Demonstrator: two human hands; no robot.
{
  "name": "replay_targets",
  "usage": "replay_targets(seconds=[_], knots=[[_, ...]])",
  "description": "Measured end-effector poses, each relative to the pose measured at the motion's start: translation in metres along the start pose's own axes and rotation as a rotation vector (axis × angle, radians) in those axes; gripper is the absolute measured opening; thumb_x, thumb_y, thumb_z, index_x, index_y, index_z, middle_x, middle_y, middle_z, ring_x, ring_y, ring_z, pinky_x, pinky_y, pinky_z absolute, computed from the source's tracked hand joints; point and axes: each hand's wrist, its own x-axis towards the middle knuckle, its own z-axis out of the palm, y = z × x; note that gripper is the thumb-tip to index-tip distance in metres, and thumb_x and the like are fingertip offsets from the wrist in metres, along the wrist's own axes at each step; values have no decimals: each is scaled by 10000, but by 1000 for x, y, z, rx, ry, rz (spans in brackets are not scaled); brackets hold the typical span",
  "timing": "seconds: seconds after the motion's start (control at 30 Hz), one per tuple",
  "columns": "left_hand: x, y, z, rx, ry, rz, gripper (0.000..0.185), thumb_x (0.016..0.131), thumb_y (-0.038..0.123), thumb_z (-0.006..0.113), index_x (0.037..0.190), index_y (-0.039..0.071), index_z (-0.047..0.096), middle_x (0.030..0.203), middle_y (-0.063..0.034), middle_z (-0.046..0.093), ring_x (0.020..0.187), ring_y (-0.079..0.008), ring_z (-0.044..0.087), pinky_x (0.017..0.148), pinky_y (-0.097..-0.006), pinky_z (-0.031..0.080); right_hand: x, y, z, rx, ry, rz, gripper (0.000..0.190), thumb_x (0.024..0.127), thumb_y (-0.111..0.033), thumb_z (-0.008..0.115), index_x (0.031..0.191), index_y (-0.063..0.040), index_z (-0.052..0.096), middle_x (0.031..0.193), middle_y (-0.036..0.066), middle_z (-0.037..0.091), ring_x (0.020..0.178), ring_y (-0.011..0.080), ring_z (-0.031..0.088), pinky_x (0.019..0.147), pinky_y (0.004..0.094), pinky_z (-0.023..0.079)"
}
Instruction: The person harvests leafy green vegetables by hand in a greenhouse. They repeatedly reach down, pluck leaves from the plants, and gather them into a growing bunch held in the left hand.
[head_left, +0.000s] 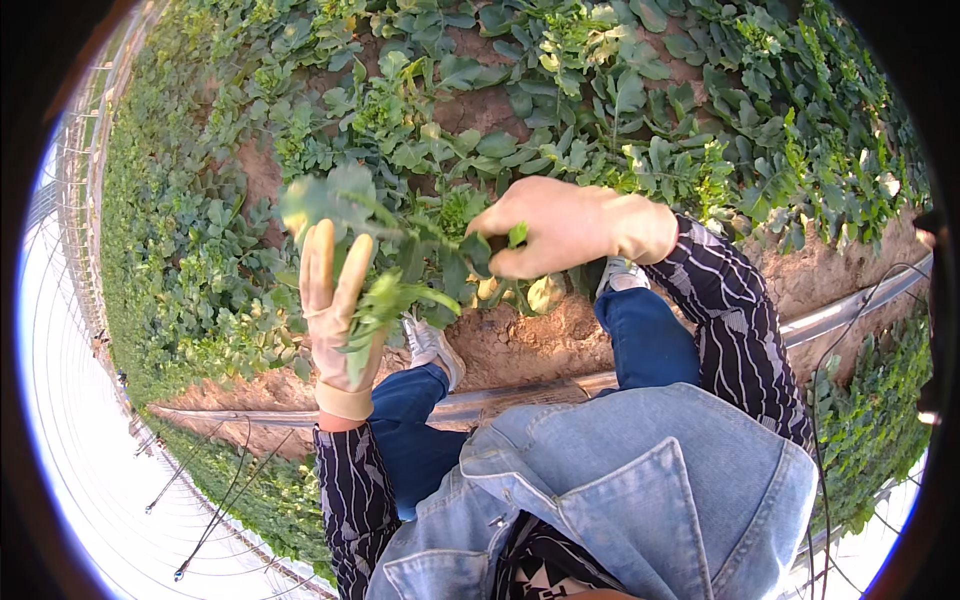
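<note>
My left hand (337, 307), in a pale work glove, is raised left of centre with its fingers pointing up. It holds a bunch of green leafy shoots (379, 307) against the palm, partly blurred. Behind the fingertips a broad blue-green leaf (330, 199) is blurred too. My right hand (559, 229), in a similar glove, reaches in from the right over the leafy plants (457, 202). Its thumb and fingers are curved around a small green leaf tip (518, 235); whether they pinch it cannot be told. Yellowed leaves (545, 294) hang just below this hand.
Dense rows of leafy plants (217, 247) spread ahead and to both sides. Bare soil (517, 337) lies between my shoes. A strip of plastic film or pipe (480, 401) runs across behind my feet. Thin dark lines (821, 420) hang at the right. Another planted row (262, 491) grows behind me.
</note>
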Motion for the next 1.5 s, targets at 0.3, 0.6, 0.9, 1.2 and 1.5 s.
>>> replay_targets(seconds=[0.3,0.6,0.9,1.2,1.5], knots=[[-5,-17,21,606,-269,176,534,702,76,714,1219,113,588,1075,-81,602,1085,-316,524,1029,-468,374,14,-17,13,167,-141,-58,363,806,-285,668,1019,8,659,854,207,660,798,348,637,712,401,493],[-2,-31,28,-827,287,-568,347,869,34,613,1204,16,525,1412,-200,378,1274,-279,442,1039,-452,434,48,-6,7,714,166,180,422,960,-404,515,1157,-49,627,904,24,644,895,117,564,773,281,466],[-2,-36,26,-467,210,-428,511,747,20,757,1217,13,555,1154,-93,609,982,-163,607,855,-326,513,77,-8,33,991,7,-133,520,902,-135,540,1404,-65,426,1309,87,512,1189,167,470,989,313,406],[24,-71,14,-441,-26,-544,479,770,12,722,1219,30,553,1151,-72,598,1011,-179,579,882,-319,486,92,38,-5,853,-110,-286,461,840,36,456,1284,-21,563,1330,78,551,1223,183,511,1022,305,405],[90,-73,-20,65,263,-333,196,875,-11,584,1061,-34,642,1213,-136,594,1056,-242,585,900,-362,514,102,166,-8,-218,-202,491,293,808,7,568,1075,-75,656,992,124,679,944,282,649,800,354,506]])
